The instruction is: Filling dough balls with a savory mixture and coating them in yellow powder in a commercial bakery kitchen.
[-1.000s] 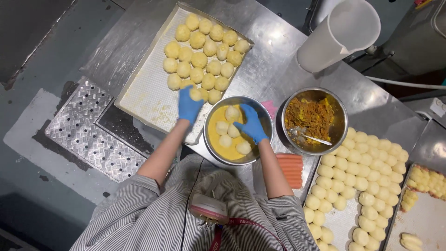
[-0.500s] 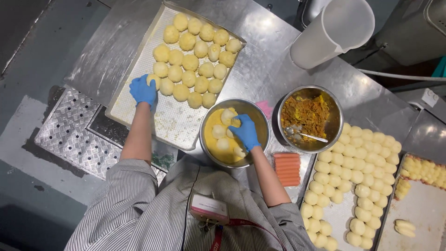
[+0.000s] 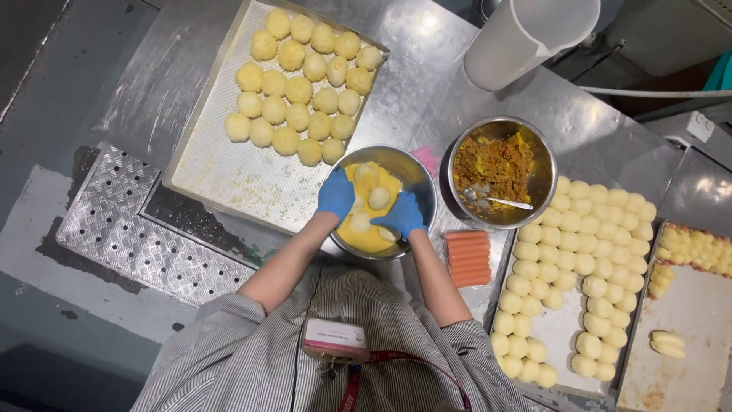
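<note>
Both my hands wear blue gloves and reach into a steel bowl [image 3: 418, 177] of yellow liquid with several pale dough balls floating in it. My left hand [image 3: 335, 194] is at the bowl's left side, my right hand [image 3: 402, 215] at its lower right. A dough ball [image 3: 379, 198] lies between them, touched by the fingers of both. Another ball [image 3: 366, 174] floats behind it. Neither hand is closed around anything. The coated balls [image 3: 299, 90] sit in rows at the far end of a perforated tray [image 3: 229, 179] left of the bowl.
A second steel bowl [image 3: 543, 200] of brown filling with a spoon stands to the right. A tray of many uncoated balls [image 3: 579, 259], a stack of sausages [image 3: 467, 258], a white jug [image 3: 526, 38] and another tray [image 3: 690, 343] at the far right surround it.
My left hand has come back from the perforated tray into the bowl. My right hand stayed in the bowl. The view has shifted slightly.
</note>
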